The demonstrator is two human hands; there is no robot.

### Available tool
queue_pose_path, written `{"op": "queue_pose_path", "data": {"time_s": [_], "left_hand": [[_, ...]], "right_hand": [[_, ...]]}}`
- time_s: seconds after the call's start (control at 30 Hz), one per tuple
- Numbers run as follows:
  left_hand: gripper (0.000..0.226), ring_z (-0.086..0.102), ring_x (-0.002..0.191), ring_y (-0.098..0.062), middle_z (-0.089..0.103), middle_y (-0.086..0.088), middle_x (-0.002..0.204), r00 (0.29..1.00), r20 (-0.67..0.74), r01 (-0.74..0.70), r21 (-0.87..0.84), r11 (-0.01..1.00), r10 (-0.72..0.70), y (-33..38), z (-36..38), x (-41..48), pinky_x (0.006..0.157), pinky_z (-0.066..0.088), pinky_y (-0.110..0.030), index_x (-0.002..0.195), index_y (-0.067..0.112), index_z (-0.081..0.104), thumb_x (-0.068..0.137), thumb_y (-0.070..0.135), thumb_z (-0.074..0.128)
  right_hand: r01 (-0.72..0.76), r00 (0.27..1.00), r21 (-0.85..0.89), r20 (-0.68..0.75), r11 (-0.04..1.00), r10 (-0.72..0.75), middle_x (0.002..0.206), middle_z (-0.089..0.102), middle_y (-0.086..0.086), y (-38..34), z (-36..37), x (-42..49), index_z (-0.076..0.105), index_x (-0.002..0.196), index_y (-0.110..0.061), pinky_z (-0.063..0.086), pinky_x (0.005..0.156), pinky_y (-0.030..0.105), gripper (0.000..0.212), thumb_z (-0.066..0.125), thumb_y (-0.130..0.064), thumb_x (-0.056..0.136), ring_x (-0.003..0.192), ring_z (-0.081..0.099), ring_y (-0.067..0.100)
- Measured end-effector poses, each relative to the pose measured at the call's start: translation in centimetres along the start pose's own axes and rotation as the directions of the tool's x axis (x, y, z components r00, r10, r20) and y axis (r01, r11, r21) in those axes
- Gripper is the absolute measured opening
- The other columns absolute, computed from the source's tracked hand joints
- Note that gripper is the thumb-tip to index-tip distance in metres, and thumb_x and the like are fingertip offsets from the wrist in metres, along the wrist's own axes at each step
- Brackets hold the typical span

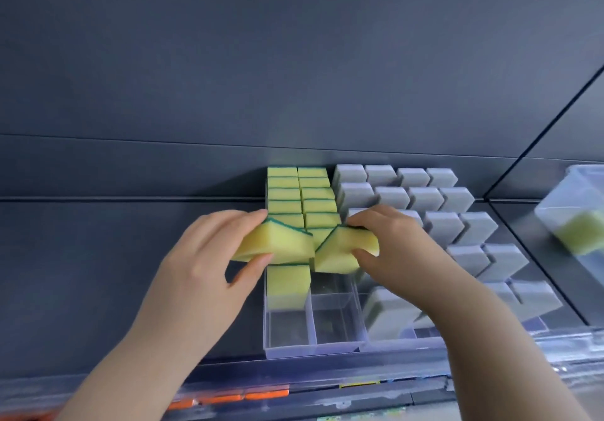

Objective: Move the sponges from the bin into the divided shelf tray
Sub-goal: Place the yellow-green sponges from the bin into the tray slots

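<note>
Hands first: both are busy, each clamped on its own sponge. The left hand (209, 257) pinches a yellow sponge (277, 244) with the thumb underneath and the fingers over the top, thin green scrubby layer facing up. The right hand (402, 250) grips a second yellow sponge (343, 250) the same way. The two sponges tilt toward each other like a little roof, inner corners just about meeting (can't tell if they actually touch).

Both are held right above the clear divided tray (313, 345), over its two left lanes. Behind the hands those lanes are packed with stacked yellow sponges (300, 195) standing on edge, two rows running to the back of the shelf (130, 257). Just in front of the left hand, one more upright sponge (287, 285) stands in the left lane, and the compartments nearest the camera show bare plastic.

To the right, the grey sponges (425, 198) fill the neighbouring lanes in staggered rows, partly hidden by the right wrist. Further right, well apart from the tray, sits the clear bin (575, 198) with a leftover sponge (578, 234) inside, kinda blurry. Along the bottom edge, one level down, there are some orange items (242, 396), too smeared to identify.
</note>
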State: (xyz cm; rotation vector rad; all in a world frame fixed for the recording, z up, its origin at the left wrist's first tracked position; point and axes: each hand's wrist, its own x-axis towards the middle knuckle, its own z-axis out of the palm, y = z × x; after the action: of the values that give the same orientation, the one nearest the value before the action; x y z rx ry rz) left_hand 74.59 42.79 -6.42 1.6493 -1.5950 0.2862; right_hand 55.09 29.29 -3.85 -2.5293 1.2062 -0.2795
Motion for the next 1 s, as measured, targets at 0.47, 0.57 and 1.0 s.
{"op": "queue_pose_path", "data": {"time_s": [0.47,0.57,1.0], "left_hand": [[0.041,0.054,0.100,-0.013,0.062,-0.001,0.109,0.999,-0.023,0.026,0.067,0.997,-0.025,0.8,-0.3,0.6,0.091,0.039,-0.016,0.118,0.011,0.063,0.084,0.034,0.056],[0.041,0.053,0.100,-0.012,0.061,0.000,0.109,0.999,-0.034,0.020,0.081,0.997,-0.017,1.0,-0.4,0.8,0.090,0.040,-0.016,0.118,0.012,0.063,0.084,0.034,0.056],[0.043,0.053,0.099,-0.003,0.063,0.010,0.107,0.979,0.195,-0.050,0.000,0.999,0.050,3.4,0.9,2.8,0.090,0.040,-0.015,0.120,0.024,0.060,0.081,0.044,0.054]], "right_hand": [[0.047,0.984,-0.106,0.177,0.993,-0.028,0.120,0.048,-0.003,0.6,1.7,2.5,0.049,0.126,-0.026,0.050,0.082,0.036,0.046,0.057,-0.014,0.082,0.103,0.052,0.022],[0.069,0.984,-0.125,0.174,0.990,-0.046,0.120,0.048,-0.003,0.7,2.0,3.0,0.048,0.127,-0.027,0.048,0.079,0.032,0.046,0.057,-0.015,0.083,0.105,0.051,0.021],[0.112,0.989,0.100,-0.105,0.989,-0.102,0.099,0.053,-0.012,2.9,-1.5,1.9,0.058,0.118,-0.023,0.046,0.088,0.031,0.038,0.067,-0.020,0.081,0.091,0.051,0.006]]}}
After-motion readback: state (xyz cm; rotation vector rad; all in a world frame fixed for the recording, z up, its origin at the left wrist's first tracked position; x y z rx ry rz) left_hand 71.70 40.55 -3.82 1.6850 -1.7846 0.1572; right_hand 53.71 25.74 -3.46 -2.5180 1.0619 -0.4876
